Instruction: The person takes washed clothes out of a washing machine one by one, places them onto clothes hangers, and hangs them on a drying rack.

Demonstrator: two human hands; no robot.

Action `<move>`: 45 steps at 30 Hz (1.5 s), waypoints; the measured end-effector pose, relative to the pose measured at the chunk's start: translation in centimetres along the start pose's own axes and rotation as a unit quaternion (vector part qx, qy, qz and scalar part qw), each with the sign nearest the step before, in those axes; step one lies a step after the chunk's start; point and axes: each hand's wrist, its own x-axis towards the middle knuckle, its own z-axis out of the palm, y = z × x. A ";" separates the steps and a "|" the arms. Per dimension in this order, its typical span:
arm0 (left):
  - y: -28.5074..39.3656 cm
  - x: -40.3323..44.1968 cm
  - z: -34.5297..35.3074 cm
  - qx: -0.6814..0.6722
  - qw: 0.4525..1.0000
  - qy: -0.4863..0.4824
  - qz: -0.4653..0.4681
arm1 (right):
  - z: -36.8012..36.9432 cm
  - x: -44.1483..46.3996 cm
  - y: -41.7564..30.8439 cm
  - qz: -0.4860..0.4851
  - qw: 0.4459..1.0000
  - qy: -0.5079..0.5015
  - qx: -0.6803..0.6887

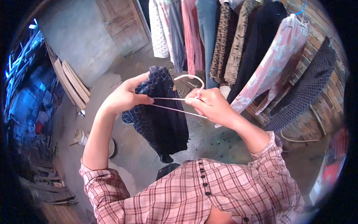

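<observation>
My left hand (125, 98) is closed on a dark garment (166, 119) with a light grid pattern, which hangs down in folds below the fingers. Its kind cannot be told from the folds. A pale pinkish-white clothes hanger (169, 108) spans between my two hands, one end reaching my left fingertips at the cloth. Closed round the hanger just under its hook, my right hand (213, 106) holds it sideways. The hook (194, 77) sticks up past my right fingers and curves to the left.
Several trousers (199, 41) hang in a row ahead, with pink-and-white patterned trousers (274, 63) and a dark patterned garment (305, 86) at the right by a brick wall (322, 22). Wooden planks (71, 84) lean at left. A white bucket (79, 137) stands on the floor.
</observation>
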 end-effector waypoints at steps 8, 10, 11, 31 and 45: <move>-0.7 -1.8 -3.4 0.513 0.804 0.114 0.277 | 5.5 5.7 -1.4 0.043 0.952 -0.063 0.298; -2.4 -2.7 -4.4 0.410 0.887 0.109 0.181 | 5.5 6.4 -1.3 0.075 0.916 -0.130 0.371; -2.7 -3.2 -4.5 0.354 0.920 0.106 0.130 | 5.5 6.7 -1.3 0.073 0.898 -0.178 0.397; -6.2 -9.0 -10.8 0.040 0.991 0.094 -0.088 | 11.2 10.8 16.6 0.017 0.988 -0.154 0.007; -12.8 -9.8 -10.0 0.405 0.852 0.324 -0.075 | 8.6 13.3 7.0 -0.057 0.989 0.123 -0.061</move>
